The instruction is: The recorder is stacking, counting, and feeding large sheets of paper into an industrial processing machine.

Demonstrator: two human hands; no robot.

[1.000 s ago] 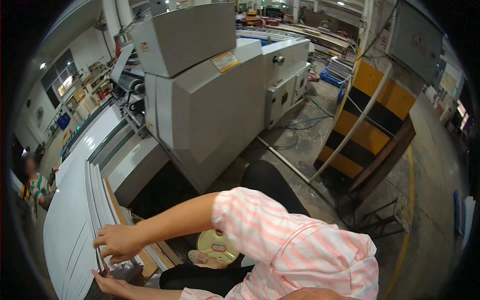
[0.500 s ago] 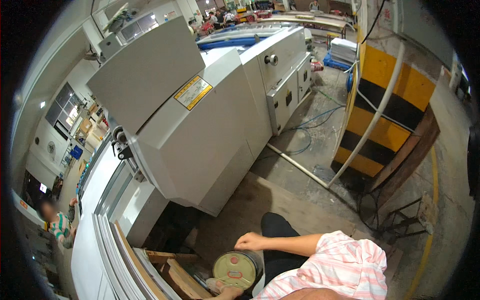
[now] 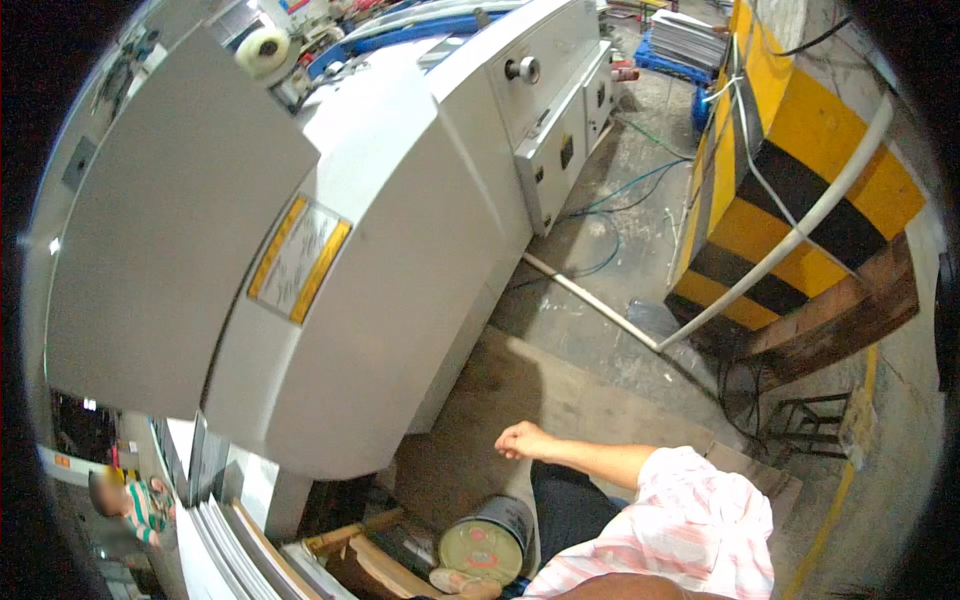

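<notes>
My right arm, in a pink-and-white striped sleeve, reaches across to the left. At its end my right hand hangs above the wooden boards, its fingers curled in and nothing visible in them. Below it stands a dark round drum with a yellowish-green lid, close beside my black-trousered leg. At the lower edge my left hand is partly in view against the lid's near rim. Its fingers are blurred and partly hidden, so their pose is unclear.
A large grey machine fills the left and centre. Stacked white sheets and wooden pieces lie left of the drum. A white pipe runs along the floor to a yellow-and-black pillar. A co-worker is at far left.
My right hand has risen off the drum's edge, away from its lid. The view has shifted, so the machine looms larger. My left hand stays by the lid.
</notes>
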